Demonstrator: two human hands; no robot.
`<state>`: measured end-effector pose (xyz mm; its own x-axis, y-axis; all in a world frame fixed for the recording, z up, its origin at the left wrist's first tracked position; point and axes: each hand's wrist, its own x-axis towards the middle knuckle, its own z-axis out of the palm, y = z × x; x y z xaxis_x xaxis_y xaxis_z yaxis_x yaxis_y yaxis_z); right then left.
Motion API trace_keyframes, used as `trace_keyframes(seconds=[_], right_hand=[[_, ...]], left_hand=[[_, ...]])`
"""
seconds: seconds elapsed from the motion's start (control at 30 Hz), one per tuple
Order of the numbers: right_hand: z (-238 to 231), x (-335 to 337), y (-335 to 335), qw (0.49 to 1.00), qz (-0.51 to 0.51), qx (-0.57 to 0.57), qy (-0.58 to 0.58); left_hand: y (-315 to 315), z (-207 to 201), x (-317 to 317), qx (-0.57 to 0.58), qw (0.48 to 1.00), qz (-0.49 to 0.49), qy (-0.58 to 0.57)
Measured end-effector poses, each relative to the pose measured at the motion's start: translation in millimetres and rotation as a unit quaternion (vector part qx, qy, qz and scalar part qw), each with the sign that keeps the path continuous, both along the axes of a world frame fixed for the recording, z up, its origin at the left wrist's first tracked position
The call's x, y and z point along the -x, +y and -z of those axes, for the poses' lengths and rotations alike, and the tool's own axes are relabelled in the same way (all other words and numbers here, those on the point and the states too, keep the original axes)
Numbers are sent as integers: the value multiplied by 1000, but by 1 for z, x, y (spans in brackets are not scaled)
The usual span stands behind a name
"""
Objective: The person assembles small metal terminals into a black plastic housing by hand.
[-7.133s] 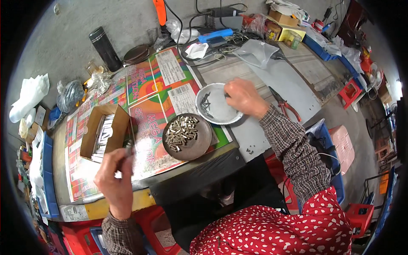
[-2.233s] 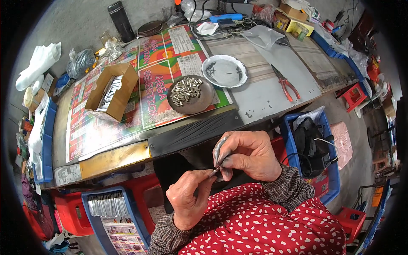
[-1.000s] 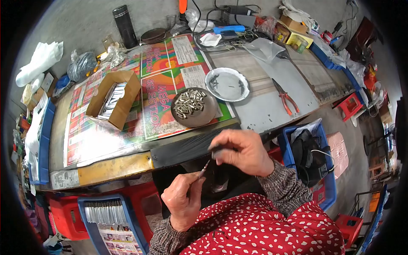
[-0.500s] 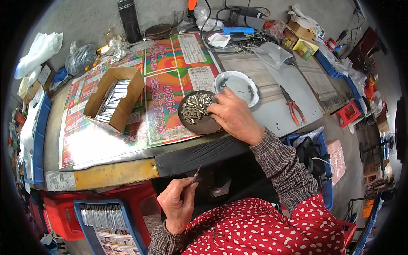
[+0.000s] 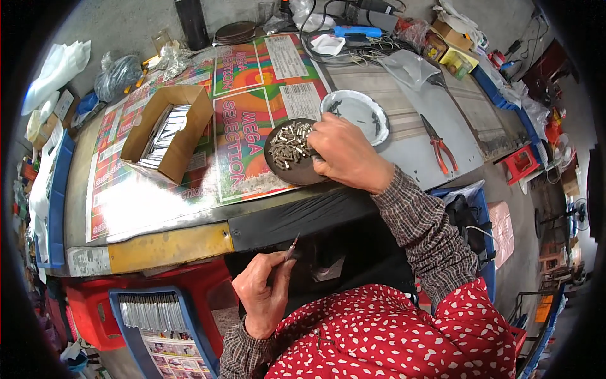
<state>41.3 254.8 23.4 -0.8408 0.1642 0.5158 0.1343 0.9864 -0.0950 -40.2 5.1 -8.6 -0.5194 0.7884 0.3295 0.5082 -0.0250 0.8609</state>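
Observation:
My left hand (image 5: pixel 264 292) is closed, thumb and fingers pinching a slim rod with a thin pointed tip (image 5: pixel 292 247) in front of the table edge. Its lower part is hidden in the hand. At the right side of a round brown dish (image 5: pixel 307 175), my right hand (image 5: pixel 351 153) has its fingers curled together; whatever is in them is out of sight. Small silvery metal tubes (image 5: pixel 290 144) lie heaped in this dish, touching or close to my fingertips. Just behind my right hand stands a white bowl (image 5: pixel 380 120) holding small dark slivers.
An open cardboard box (image 5: pixel 196 128) of thin white-and-silver pieces stands on the left of the table. Red-handled pliers (image 5: pixel 440 148) lie at the right. A blue tray (image 5: pixel 115 309) with many slim silver rods sits below the table edge. Cables and a blue-handled tool (image 5: pixel 357 31) lie behind.
My right hand's fingers have curled in more tightly at the dish's right side. My left hand keeps its pinch on the slim rod. The whole view has shifted slightly.

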Motion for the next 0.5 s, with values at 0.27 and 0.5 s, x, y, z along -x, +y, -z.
trace_keyframes(seconds=[0.27, 0.5], right_hand=[[-16, -34, -52, 949, -7, 311, 46], [-28, -62, -89, 880, -115, 456, 69]], left_hand=[[-3, -2, -6, -13, 1000, 10, -17], [-4, -13, -17, 17, 999, 28, -23]])
